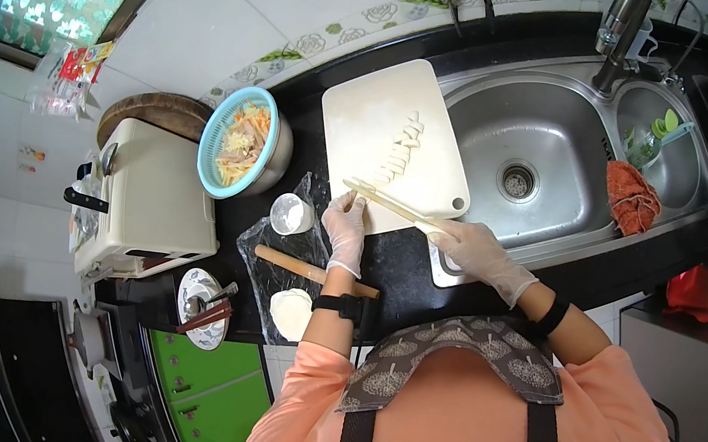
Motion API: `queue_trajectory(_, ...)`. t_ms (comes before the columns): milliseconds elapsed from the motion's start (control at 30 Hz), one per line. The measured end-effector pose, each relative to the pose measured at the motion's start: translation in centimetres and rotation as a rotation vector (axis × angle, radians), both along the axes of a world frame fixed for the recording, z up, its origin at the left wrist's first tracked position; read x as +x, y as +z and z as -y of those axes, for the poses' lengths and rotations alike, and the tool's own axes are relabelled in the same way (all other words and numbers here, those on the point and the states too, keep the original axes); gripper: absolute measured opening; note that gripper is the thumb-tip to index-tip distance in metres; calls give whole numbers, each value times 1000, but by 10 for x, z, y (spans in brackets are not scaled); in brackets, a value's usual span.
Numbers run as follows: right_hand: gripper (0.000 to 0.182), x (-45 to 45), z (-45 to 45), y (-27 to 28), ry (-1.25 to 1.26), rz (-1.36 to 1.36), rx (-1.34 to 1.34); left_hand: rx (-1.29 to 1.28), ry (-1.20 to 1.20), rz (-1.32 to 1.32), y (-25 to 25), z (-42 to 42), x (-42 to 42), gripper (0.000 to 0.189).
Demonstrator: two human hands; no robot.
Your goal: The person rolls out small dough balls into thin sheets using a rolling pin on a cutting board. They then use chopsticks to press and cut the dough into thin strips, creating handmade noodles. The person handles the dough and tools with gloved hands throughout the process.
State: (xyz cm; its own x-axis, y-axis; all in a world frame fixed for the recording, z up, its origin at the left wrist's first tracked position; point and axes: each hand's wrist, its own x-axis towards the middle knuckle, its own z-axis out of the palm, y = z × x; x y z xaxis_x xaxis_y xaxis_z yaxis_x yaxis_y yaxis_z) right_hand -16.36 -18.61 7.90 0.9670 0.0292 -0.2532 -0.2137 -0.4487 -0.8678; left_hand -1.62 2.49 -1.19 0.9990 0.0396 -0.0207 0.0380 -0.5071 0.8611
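Note:
A white cutting board (371,113) lies before me, bearing a row of cut white dough pieces (399,152). My right hand (477,254), in a clear glove, grips a knife (398,207) whose blade slants across the board's near part. Close to the blade's tip, my gloved left hand (345,230) rests at the board's near edge with its fingers bent. Whatever lies under those fingers is mostly hidden. A wooden rolling pin (288,263) passes beneath my left forearm. Beside it, a flat round of dough (290,313) and a cup of white powder (291,215) sit on dark plastic film (260,241).
A steel sink (548,134) adjoins the board, with an orange cloth (632,199) on its rim. Leftward stand a blue colander (209,149) of shredded food, a cream-coloured box (164,191) with a black-handled knife (86,200), and a plate (199,283) holding utensils.

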Motion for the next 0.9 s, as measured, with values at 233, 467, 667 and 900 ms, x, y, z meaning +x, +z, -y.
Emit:
queue_trajectory(233,40,2,3,-17,7,49,-48,26,0,24,3,0,1,26)
queue_trajectory(467,41,4,5,-17,24,27,-27,2,9,9,4,1,0,27)
queue_trajectory(667,38,6,6,-12,13,41,7,12,88,-20,17,10,-6,26)
queue_trajectory(900,37,17,-4,-15,28,157,-3,102,9,119,7,8,-3,26)
